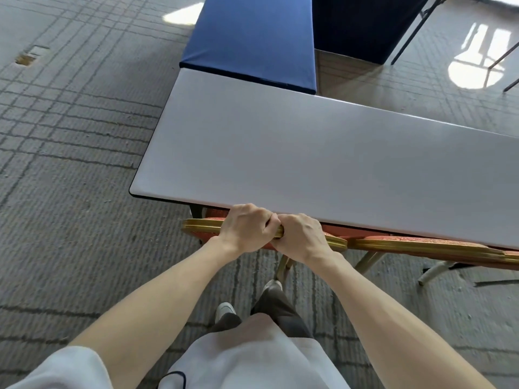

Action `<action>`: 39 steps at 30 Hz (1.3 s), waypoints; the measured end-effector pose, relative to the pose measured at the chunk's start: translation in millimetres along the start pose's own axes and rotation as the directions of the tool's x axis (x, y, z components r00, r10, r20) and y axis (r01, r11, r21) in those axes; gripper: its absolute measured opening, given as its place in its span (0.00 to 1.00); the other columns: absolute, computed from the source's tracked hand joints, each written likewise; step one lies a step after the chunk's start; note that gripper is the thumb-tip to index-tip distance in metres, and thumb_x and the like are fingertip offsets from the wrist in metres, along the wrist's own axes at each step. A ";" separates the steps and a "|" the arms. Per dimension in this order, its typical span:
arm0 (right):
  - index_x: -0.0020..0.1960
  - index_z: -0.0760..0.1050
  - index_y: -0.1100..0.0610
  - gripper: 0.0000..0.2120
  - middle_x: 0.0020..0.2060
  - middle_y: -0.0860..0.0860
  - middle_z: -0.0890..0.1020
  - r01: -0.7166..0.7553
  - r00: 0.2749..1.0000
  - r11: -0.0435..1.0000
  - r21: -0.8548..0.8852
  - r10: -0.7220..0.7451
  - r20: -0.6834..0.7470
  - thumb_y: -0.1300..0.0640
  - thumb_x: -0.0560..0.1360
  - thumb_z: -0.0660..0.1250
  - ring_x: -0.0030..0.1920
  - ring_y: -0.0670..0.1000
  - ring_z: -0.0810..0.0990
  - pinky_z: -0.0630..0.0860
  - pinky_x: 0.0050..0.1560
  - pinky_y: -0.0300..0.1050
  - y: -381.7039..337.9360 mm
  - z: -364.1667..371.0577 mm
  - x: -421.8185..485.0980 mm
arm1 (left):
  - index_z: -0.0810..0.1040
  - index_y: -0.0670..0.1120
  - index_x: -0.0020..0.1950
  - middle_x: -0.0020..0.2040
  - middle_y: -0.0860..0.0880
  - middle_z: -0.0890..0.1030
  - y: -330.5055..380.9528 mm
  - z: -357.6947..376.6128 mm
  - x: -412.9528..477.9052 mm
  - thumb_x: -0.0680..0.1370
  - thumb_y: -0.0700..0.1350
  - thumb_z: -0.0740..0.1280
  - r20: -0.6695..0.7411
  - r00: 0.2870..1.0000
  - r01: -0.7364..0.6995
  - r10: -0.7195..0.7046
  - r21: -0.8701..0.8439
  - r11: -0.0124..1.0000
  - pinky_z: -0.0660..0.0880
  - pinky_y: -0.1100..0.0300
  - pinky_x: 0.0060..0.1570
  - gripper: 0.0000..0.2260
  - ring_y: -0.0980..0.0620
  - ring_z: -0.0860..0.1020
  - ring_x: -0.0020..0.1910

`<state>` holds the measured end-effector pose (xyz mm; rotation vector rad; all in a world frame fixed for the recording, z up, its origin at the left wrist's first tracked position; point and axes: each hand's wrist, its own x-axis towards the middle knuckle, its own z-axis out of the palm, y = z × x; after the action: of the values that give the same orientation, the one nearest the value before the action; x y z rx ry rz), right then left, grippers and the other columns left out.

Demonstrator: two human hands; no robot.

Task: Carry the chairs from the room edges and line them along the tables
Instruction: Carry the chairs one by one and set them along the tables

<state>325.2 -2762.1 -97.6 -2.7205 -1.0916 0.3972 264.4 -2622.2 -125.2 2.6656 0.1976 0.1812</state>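
I have both grips wrapped tight round the gold top rail of a chair [202,224]. The left grip [247,228] and right grip [302,238] sit knuckle to knuckle near the middle of the rail. Just ahead of them, the red seat is tucked under the near edge of the white surface [309,153].

Just right of the right grip a second chair [421,247] stands in line at the same edge, its rail end close beside mine; whether they touch I cannot tell.

By my reading this chair is as good as placed, needing at most a small squaring before I let go. Far beyond the grips, the blue surface [250,37] shows no chairs along its visible sides, so more carrying likely remains.
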 end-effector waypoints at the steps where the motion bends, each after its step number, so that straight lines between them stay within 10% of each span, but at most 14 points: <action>1: 0.51 0.80 0.47 0.10 0.41 0.46 0.84 0.000 1.000 1.000 -0.011 0.000 0.000 0.47 0.72 0.67 0.42 0.53 0.80 0.72 0.41 0.46 2.0 0.8 -0.2 | 0.76 0.48 0.31 0.29 0.53 0.79 -0.2 2.6 0.3 0.81 0.52 0.54 0.000 1.000 -0.014 0.014 0.000 1.000 0.73 0.60 0.35 0.22 0.55 0.74 0.28; 24: 0.51 0.77 0.50 0.09 0.43 0.48 0.84 0.050 0.994 0.998 0.024 -0.052 0.094 0.50 0.73 0.67 0.43 0.55 0.81 0.78 0.48 0.50 27.4 16.4 31.2 | 0.70 0.49 0.32 0.31 0.53 0.76 -17.6 27.4 29.6 0.79 0.53 0.53 0.072 0.997 -0.026 0.027 -0.019 0.999 0.64 0.59 0.35 0.18 0.53 0.72 0.30; 39: 0.43 0.76 0.55 0.13 0.34 0.50 0.79 0.089 0.838 0.988 0.129 -0.145 0.527 0.48 0.67 0.73 0.34 0.51 0.76 0.73 0.33 0.47 31.9 -22.7 66.9 | 0.71 0.48 0.29 0.31 0.51 0.78 -8.6 12.2 39.4 0.79 0.53 0.54 0.187 0.975 0.128 -0.124 -0.008 0.992 0.68 0.58 0.33 0.20 0.51 0.74 0.29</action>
<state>399.4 -2739.7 -96.5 -2.4906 -1.3074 1.2124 304.1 -2613.3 -136.2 2.6202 0.3013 -0.1060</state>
